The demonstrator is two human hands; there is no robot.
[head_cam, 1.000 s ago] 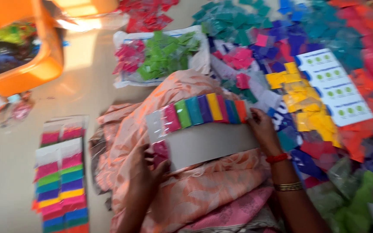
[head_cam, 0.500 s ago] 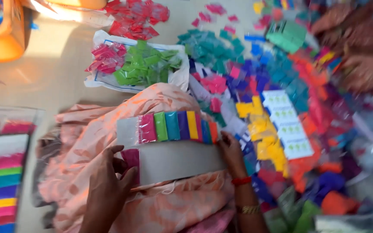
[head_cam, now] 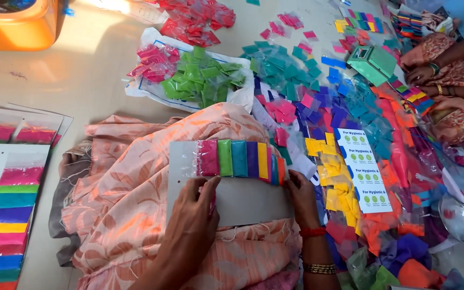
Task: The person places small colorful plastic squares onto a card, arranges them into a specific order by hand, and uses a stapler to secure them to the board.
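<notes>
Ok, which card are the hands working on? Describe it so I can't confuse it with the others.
Start at the peach floral cloth over the lap in the lower middle. The grey card lies on it, held between the left hand and right hand. Unlike the finished cards stacked at far left, only one row of coloured packets runs along its top edge.

A pale, smooth floor carries everything: at the upper left of the frame an orange plastic tub stands on it, and along the left edge lie finished cards of striped colour packets. Toward upper centre a white plastic sheet lies flat, bearing heaps of pink packets and green packets, with red packets just above. The right half is strewn with loose teal, blue, yellow and orange packets, white printed labels and a green box.
</notes>
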